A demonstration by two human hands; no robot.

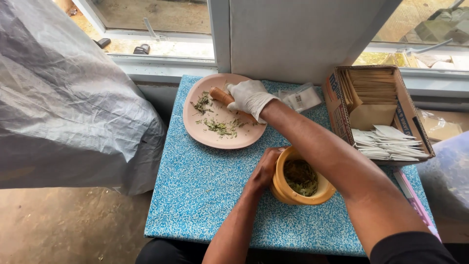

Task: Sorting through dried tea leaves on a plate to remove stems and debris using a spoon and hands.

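My right hand (250, 97), in a white glove, reaches across to the pink plate (205, 134) and grips a wooden pestle (221, 95) lying over it. Scattered dried green leaves (221, 128) lie on the plate. My bare left hand (264, 168) holds the side of a yellow mortar (288, 194), which stands upright on the table and has crushed green leaves (301, 177) inside.
The small table has a blue speckled top (195, 195). A cardboard box (337, 105) at the right holds brown envelopes and white sachets. Clear small bags (300, 98) lie behind the plate. A grey plastic sheet (63, 107) bulks at the left. Windows run along the back.
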